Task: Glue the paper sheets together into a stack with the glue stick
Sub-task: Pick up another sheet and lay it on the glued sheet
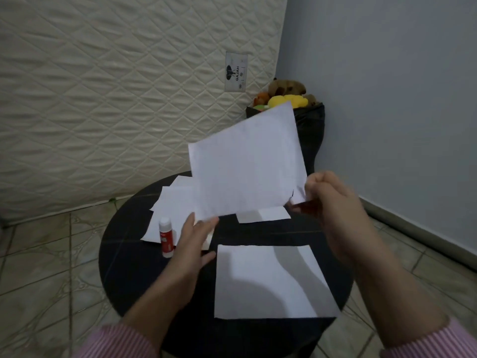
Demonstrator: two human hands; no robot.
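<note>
A white paper sheet (247, 166) is held up in the air above the round black table (134, 254). My right hand (333, 202) pinches its lower right corner. My left hand (193, 241) touches its lower left edge with straight fingers. Another white sheet (268, 282) lies flat on the table in front of me. A loose pile of white sheets (175, 202) lies at the table's far left, and one more sheet (263, 215) lies behind the raised one. A glue stick (166, 236), red with a white cap, stands on the pile's near edge, just left of my left hand.
A quilted cream mattress (116, 99) leans against the wall behind the table. A dark bag with plush toys (286, 96) stands in the corner. Tiled floor (46, 267) surrounds the table.
</note>
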